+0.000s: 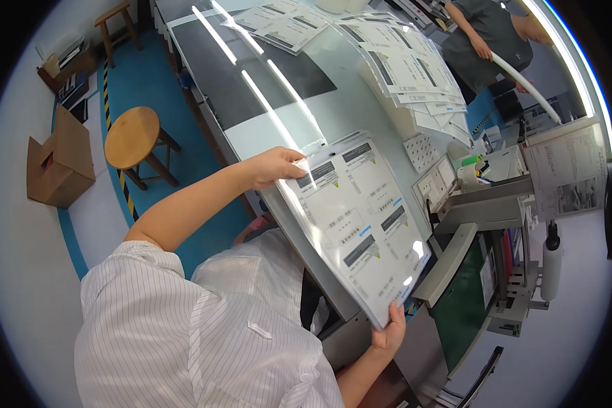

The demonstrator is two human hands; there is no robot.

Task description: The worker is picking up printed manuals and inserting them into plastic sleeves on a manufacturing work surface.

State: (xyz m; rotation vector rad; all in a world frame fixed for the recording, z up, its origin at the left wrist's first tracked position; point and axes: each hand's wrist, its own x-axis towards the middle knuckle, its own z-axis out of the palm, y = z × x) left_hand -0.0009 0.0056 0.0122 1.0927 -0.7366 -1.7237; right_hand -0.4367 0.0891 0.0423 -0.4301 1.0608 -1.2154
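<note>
A stack of glossy printed sheets (353, 224) is held between my two hands above the glass-topped table. My left hand (279, 167) grips its far left edge, thumb on top and fingers underneath. At the near right corner, my right hand (389, 329) pinches the same stack, and its lower fingers are partly hidden behind the sheets. Light glares off the top sheet, which carries dark label blocks and small diagrams. Beyond it lies a larger pile of similar printed sheets (408, 61), slightly fanned out.
More printed sheets (282, 24) lie at the table's far end by a dark panel (279, 85). A machine with a green belt (459, 319) stands right. Left are a wooden stool (132, 138) and a cardboard box (62, 160). A co-worker (486, 54) holds a white tube.
</note>
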